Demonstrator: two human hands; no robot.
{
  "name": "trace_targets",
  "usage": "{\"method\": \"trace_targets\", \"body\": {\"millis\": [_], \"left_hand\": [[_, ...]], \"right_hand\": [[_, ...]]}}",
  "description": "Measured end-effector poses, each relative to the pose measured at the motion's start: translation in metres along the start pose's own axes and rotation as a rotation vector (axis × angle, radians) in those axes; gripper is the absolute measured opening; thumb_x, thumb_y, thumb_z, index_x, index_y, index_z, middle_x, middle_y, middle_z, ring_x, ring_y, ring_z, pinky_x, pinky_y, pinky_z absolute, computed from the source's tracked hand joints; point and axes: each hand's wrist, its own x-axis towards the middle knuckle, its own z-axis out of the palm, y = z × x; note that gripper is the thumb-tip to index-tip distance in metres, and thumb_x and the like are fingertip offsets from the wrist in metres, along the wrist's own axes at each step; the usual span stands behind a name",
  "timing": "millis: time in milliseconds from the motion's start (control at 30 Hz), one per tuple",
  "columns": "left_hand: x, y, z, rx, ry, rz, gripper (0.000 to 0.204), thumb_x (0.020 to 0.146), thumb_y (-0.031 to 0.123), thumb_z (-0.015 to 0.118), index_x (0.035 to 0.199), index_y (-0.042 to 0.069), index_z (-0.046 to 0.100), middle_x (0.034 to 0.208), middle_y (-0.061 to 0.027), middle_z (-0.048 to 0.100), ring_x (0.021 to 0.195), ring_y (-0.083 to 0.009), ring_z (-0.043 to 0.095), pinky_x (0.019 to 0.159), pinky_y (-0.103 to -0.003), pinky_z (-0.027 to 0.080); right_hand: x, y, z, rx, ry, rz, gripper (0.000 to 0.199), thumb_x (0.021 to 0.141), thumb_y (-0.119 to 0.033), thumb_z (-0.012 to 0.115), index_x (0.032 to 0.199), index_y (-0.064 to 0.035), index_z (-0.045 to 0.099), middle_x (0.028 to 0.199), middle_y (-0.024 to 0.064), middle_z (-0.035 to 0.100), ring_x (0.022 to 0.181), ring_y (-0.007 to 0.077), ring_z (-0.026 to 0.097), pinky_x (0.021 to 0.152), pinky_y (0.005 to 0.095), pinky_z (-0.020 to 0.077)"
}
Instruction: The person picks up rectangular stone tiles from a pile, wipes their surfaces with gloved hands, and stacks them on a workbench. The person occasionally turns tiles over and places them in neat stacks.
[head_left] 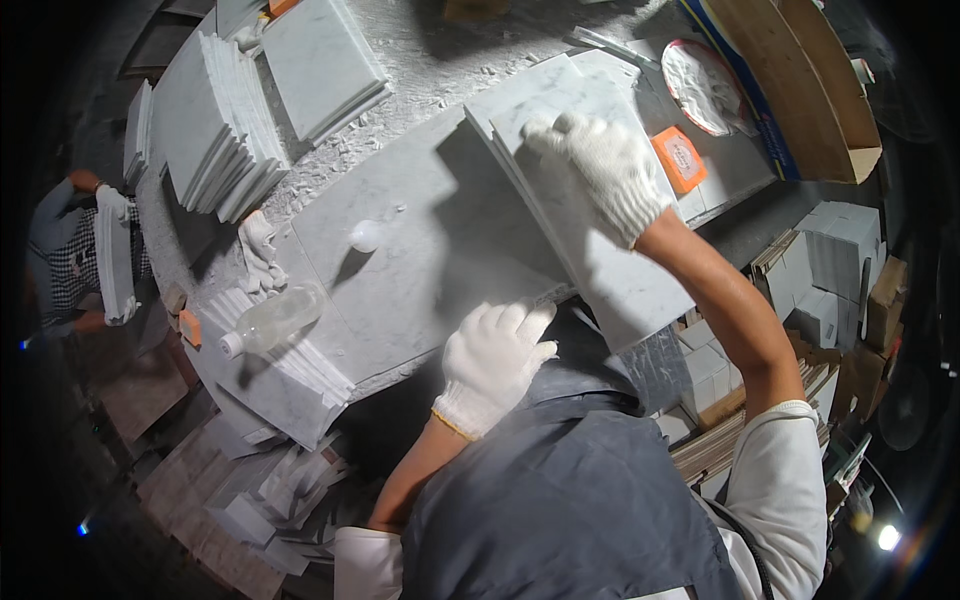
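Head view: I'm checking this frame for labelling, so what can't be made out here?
- Left hand: its fingertips curl over the marble tile stack; grip unclear.
- Right hand: palm hidden, glove covers it.
- Plastic bottle: contents too blurred.

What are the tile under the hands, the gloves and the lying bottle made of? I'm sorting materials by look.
Tile: seemingly marble, white with grey veining, matt and dusty. Gloves on the left hand and right hand: white knitted fabric, probably cotton, judging by the ribbed weave. Bottle: likely clear plastic, translucent with a white cap.
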Motion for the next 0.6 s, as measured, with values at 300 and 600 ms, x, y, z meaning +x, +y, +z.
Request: {"method": "trace_targets", "body": {"millis": [300,600], "left_hand": [[-0.002,-0.026,0.006,-0.005,0.006,-0.114,0.033,0.085,0.030,0.073,0.112,0.011,0.067,0.106,-0.0042,0.068,0.096,-0.0277,0.064,0.076,-0.044,0.055],[-0.008,-0.075,0.040,0.175,-0.111,-0.426,0.035,0.090,0.033,0.066,0.103,0.002,0.075,0.120,-0.0157,0.067,0.118,-0.0340,0.060,0.089,-0.044,0.054]], "right_hand": [[-0.011,-0.077,0.052,0.264,-0.072,-0.127,0.050,0.093,-0.016,0.062,0.143,-0.0225,0.058,0.116,0.0089,0.071,0.085,0.0273,0.073,0.069,0.0394,0.0590],[-0.004,-0.082,0.065,0.236,-0.093,-0.192,0.051,0.086,-0.012,0.068,0.135,-0.0165,0.057,0.129,0.0100,0.056,0.098,0.0290,0.070,0.077,0.0415,0.0584]]}}
